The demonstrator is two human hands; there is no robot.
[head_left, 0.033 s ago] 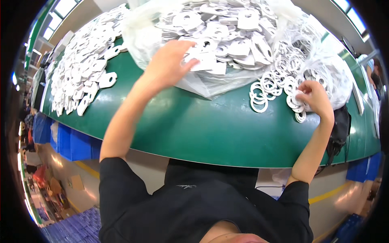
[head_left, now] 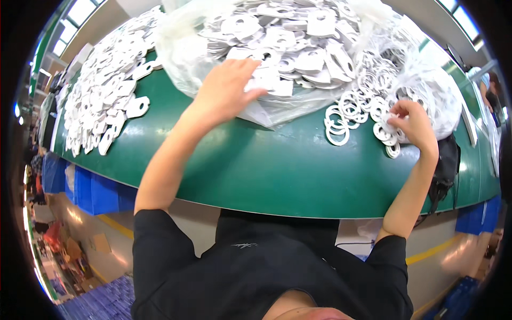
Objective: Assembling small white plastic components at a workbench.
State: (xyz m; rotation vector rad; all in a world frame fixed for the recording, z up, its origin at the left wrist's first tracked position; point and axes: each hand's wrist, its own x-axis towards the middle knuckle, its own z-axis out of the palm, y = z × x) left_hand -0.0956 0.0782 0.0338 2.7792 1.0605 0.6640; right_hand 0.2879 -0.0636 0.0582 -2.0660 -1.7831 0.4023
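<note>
My left hand (head_left: 226,92) is open, thumb spread from the fingers, over the near left edge of a heap of flat white plates with round holes (head_left: 281,38). The heap lies in a large, spread-out clear plastic bag (head_left: 178,64), and I see nothing held in that hand. On the right, my right hand (head_left: 415,124) has thumb and fingertips closed on a white ring (head_left: 391,117), partly hidden by the fingers. Loose white rings (head_left: 337,126) lie left of it. Beside it bulges a clear bag of rings (head_left: 447,104).
Another big pile of holed white plates (head_left: 101,85) covers the left of the green table (head_left: 266,176). A black bag (head_left: 447,165) sits at the right edge. Blue bins (head_left: 96,189) stand below the table at left. Someone else (head_left: 489,88) is at the far right.
My left hand has shifted slightly right and toward me, its thumb now farther out over the plates. The right hand stays at the rings, almost unmoved. The whole view has shifted a little.
</note>
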